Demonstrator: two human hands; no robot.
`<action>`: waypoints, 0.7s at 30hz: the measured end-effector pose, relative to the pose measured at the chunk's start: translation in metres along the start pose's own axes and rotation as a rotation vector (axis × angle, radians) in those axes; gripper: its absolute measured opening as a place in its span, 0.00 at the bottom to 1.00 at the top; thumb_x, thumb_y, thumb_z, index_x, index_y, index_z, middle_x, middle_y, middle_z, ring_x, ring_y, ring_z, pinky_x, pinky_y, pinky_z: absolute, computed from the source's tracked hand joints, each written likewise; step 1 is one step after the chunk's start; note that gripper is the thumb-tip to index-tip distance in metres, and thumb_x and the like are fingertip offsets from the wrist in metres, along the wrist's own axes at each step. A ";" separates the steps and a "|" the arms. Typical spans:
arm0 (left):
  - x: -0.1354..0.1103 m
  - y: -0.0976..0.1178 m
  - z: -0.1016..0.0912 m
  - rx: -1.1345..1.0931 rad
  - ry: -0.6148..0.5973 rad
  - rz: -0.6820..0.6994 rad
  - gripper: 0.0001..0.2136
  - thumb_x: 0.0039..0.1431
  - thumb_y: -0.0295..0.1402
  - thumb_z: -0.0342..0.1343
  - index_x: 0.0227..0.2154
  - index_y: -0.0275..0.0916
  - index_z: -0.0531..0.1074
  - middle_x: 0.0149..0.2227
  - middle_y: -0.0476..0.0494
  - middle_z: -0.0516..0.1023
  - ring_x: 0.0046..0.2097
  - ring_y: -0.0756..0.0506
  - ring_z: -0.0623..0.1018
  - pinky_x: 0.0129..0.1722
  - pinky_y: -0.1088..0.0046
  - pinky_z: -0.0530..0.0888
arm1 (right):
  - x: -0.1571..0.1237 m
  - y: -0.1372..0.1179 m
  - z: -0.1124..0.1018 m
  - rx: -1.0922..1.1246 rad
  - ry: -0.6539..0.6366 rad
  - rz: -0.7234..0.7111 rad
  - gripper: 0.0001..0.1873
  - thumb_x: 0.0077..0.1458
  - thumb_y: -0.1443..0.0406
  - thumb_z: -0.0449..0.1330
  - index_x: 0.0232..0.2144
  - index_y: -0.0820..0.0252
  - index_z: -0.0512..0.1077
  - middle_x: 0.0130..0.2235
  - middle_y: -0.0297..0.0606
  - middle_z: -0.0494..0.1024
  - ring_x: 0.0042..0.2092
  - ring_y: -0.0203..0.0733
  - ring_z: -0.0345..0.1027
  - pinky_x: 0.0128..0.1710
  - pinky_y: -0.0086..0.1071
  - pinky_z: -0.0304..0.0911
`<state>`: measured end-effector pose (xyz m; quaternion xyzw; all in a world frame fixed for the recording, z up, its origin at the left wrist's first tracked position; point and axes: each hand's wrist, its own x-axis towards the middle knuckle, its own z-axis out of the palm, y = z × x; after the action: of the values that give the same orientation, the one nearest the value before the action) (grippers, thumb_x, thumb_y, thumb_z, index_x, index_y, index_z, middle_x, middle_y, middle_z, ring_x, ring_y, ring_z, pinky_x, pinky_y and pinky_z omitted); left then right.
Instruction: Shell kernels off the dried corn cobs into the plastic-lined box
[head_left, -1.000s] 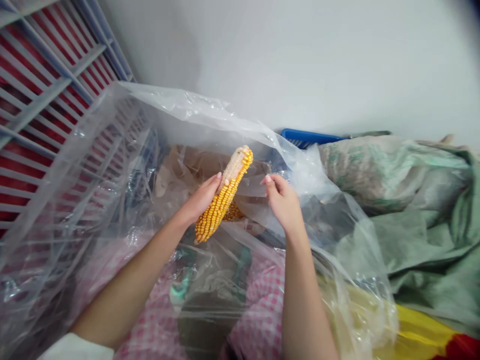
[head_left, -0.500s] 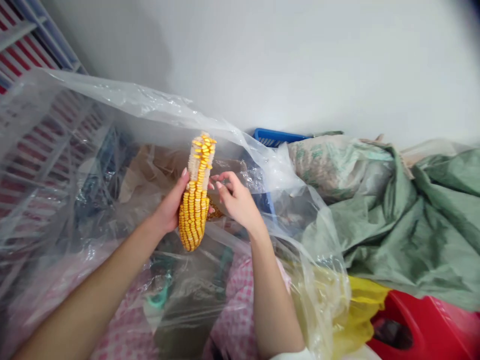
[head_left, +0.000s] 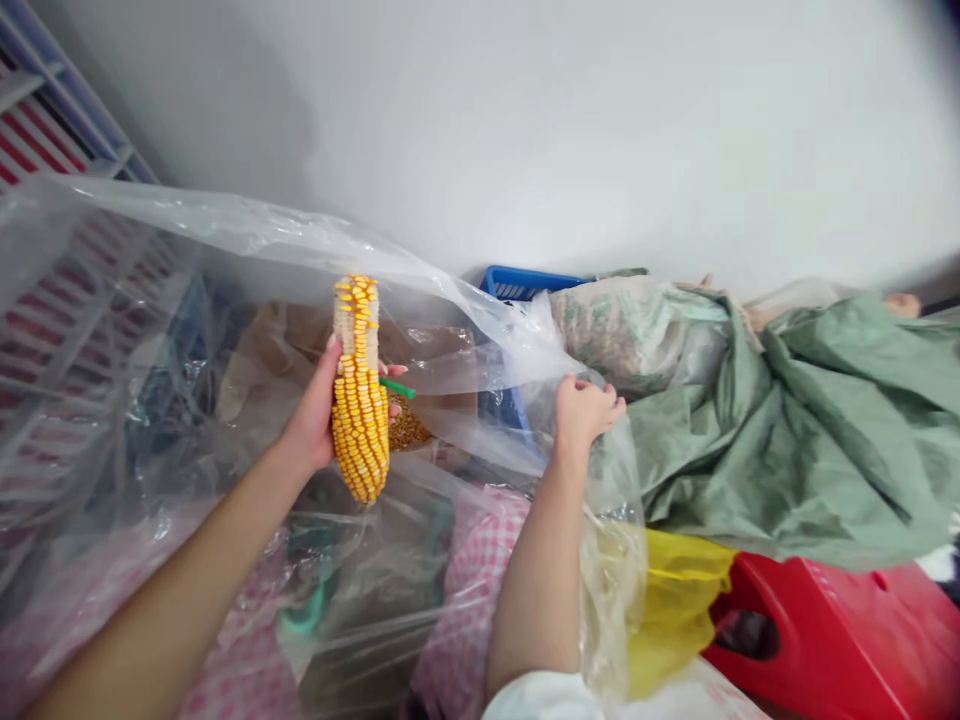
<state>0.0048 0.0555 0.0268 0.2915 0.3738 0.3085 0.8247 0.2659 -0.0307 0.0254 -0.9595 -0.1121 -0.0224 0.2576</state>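
My left hand [head_left: 311, 412] grips a yellow corn cob [head_left: 360, 400] upright, its fingers behind the cob. Rows of kernels are gone from the cob's upper part, which shows pale bare patches. Just behind it, a heap of loose corn kernels [head_left: 406, 427] lies in a clear plastic bag [head_left: 457, 365], partly hidden by the cob. A small green stick [head_left: 397, 387] pokes out beside the cob. My right hand [head_left: 586, 410] is closed on the bag's plastic edge, away from the cob.
A grey-and-red slatted crate [head_left: 52, 150] stands at the left behind plastic. A blue basket [head_left: 525, 284] sits against the white wall [head_left: 525, 130]. Green woven sacking [head_left: 825, 450] lies at the right, with a yellow bag [head_left: 675, 610] and a red plastic object [head_left: 825, 630] below it.
My right hand has left the cob and moved right, closing on the plastic edge. The cob now stands more upright, and the view has shifted, bringing more of the red object into sight.
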 end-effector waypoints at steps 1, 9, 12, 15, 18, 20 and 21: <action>0.000 0.001 0.000 0.005 -0.002 0.000 0.25 0.54 0.55 0.39 0.28 0.39 0.70 0.37 0.50 0.78 0.25 0.49 0.77 0.25 0.71 0.75 | 0.004 0.006 0.003 -0.010 -0.012 0.026 0.19 0.51 0.61 0.50 0.39 0.66 0.74 0.60 0.53 0.53 0.62 0.59 0.38 0.56 0.50 0.44; -0.008 0.009 0.000 -0.021 -0.028 0.006 0.24 0.54 0.55 0.40 0.29 0.39 0.69 0.36 0.54 0.79 0.26 0.51 0.77 0.28 0.74 0.74 | 0.002 0.010 -0.002 0.045 0.051 -0.031 0.29 0.51 0.64 0.49 0.52 0.83 0.60 0.56 0.65 0.57 0.59 0.61 0.46 0.59 0.48 0.42; -0.010 0.012 -0.001 -0.043 -0.012 -0.004 0.23 0.54 0.55 0.40 0.30 0.39 0.69 0.36 0.53 0.79 0.24 0.50 0.76 0.25 0.75 0.74 | -0.014 -0.002 -0.024 0.148 0.307 -0.161 0.30 0.57 0.61 0.41 0.56 0.79 0.54 0.59 0.61 0.53 0.61 0.51 0.44 0.60 0.40 0.42; -0.012 0.013 0.000 -0.057 -0.003 -0.003 0.23 0.55 0.54 0.40 0.30 0.40 0.69 0.35 0.52 0.79 0.23 0.50 0.76 0.24 0.75 0.74 | -0.032 -0.012 -0.038 0.310 0.551 -0.488 0.26 0.58 0.61 0.41 0.54 0.71 0.58 0.57 0.56 0.57 0.61 0.46 0.47 0.60 0.41 0.45; -0.013 0.014 0.001 -0.062 0.001 0.002 0.22 0.57 0.52 0.39 0.30 0.39 0.70 0.35 0.53 0.79 0.25 0.51 0.77 0.26 0.76 0.74 | -0.038 -0.018 -0.041 0.295 0.491 -0.635 0.24 0.58 0.63 0.41 0.54 0.69 0.59 0.57 0.54 0.60 0.61 0.46 0.47 0.60 0.45 0.42; -0.012 0.012 0.002 -0.051 0.023 0.001 0.23 0.57 0.52 0.38 0.30 0.40 0.70 0.34 0.54 0.79 0.24 0.51 0.77 0.25 0.76 0.74 | -0.034 -0.019 -0.038 0.258 0.402 -0.559 0.25 0.57 0.63 0.41 0.53 0.69 0.61 0.58 0.52 0.59 0.61 0.46 0.46 0.61 0.45 0.39; -0.012 0.011 0.002 -0.039 0.029 0.000 0.23 0.57 0.52 0.38 0.30 0.40 0.70 0.34 0.54 0.79 0.24 0.51 0.76 0.25 0.76 0.73 | -0.031 -0.017 -0.035 0.238 0.336 -0.499 0.25 0.57 0.63 0.41 0.52 0.70 0.63 0.58 0.50 0.58 0.61 0.46 0.45 0.61 0.44 0.37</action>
<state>-0.0033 0.0539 0.0408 0.2710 0.3796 0.3199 0.8247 0.2320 -0.0398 0.0610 -0.8483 -0.3017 -0.2297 0.3695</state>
